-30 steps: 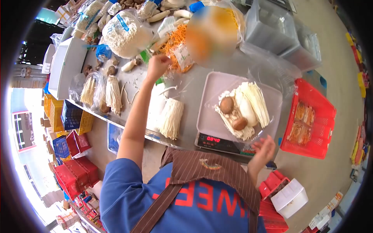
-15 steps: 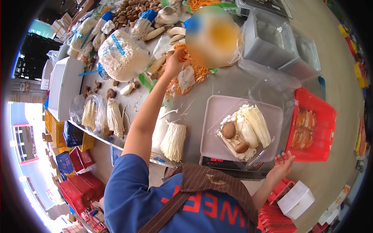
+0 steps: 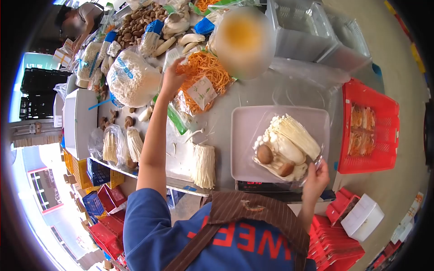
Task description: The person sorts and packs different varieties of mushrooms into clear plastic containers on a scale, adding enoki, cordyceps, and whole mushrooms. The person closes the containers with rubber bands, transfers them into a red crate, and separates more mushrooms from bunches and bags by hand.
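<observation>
Mixed mushrooms (image 3: 289, 150) beside right hand (image 3: 317, 179), orange strands (image 3: 210, 67) at left hand (image 3: 173, 80).

Upside-down red letters (image 3: 247, 241) on the shirt (image 3: 156, 239) read "WEE", the rest partly hidden. Red digits (image 3: 253, 183) on the scale display (image 3: 271, 186) are half covered; the orange pack's (image 3: 208, 67) label (image 3: 202, 92) is illegible.

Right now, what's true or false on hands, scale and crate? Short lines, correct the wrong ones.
1. The left hand is at the orange strands. True.
2. The right hand is at the orange strands too. False: it is at the near right corner of the clear packaging.
3. The mushrooms lie on the scale. True.
4. The red crate stands left of the scale. False: the red crate is to its right.
5. Two brown caps show among the mushrooms. True.
</observation>
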{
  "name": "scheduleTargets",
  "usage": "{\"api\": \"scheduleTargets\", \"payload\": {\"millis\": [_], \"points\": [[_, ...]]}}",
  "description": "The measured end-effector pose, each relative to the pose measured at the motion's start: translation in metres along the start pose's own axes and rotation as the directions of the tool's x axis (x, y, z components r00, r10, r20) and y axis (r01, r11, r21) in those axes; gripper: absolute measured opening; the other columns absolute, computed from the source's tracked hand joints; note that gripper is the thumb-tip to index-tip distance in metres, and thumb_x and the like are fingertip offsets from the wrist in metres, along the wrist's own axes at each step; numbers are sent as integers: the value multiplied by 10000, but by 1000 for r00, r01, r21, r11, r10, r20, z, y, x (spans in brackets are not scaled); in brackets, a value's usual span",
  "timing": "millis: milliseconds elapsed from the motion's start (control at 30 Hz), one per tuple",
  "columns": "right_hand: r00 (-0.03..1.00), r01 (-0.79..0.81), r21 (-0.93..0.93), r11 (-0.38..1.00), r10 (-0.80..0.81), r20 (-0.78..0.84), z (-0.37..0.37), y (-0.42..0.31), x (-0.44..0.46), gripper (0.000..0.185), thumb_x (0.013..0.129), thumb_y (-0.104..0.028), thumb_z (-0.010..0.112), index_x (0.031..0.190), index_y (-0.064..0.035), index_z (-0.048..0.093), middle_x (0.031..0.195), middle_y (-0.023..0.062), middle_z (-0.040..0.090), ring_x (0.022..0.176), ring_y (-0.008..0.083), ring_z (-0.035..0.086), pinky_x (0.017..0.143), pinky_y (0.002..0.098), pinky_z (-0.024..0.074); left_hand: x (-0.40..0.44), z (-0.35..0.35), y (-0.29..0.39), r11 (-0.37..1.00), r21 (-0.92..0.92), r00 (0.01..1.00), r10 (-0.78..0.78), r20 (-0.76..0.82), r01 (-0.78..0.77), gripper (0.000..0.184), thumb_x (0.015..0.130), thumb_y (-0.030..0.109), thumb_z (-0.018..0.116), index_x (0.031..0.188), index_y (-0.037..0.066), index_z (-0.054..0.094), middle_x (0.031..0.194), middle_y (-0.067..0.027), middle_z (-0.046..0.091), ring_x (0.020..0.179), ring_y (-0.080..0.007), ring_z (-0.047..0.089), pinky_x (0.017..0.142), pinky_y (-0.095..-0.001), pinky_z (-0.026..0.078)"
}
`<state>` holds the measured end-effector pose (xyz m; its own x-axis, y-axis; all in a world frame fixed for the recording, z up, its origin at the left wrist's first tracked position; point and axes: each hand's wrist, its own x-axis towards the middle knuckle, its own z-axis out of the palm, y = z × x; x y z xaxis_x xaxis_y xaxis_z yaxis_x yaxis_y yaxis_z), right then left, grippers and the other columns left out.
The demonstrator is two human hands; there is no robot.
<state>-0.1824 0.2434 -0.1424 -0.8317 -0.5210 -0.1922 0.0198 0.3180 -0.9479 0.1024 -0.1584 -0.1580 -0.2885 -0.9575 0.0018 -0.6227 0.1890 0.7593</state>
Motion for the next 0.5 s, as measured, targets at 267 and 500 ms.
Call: {"api": "scheduleTargets", "payload": {"millis": [267, 500], "points": [[997, 71, -48, 996, -73, -28, -49, -26, 47, 302, 869, -147, 550, 1139, -14, 521, 864, 32, 572, 700, 55, 507, 626, 183, 422, 12, -9, 4, 991, 91, 991, 87, 106, -96, 313, 706, 14, 653, 1016, 17, 604, 862, -54, 639, 720, -93, 564, 652, -235, 466], [983, -18, 114, 993, 38, -178, -58, -20, 55, 270, 888, -187, 528, 1111, -40, 558, 868, 15, 568, 688, 50, 507, 607, 182, 422, 13, -39, 40, 956, 272, 994, 103, 35, -108, 204, 753, 186, 654, 849, 7, 653, 678, -90, 620, 617, -116, 555, 577, -266, 443]]}}
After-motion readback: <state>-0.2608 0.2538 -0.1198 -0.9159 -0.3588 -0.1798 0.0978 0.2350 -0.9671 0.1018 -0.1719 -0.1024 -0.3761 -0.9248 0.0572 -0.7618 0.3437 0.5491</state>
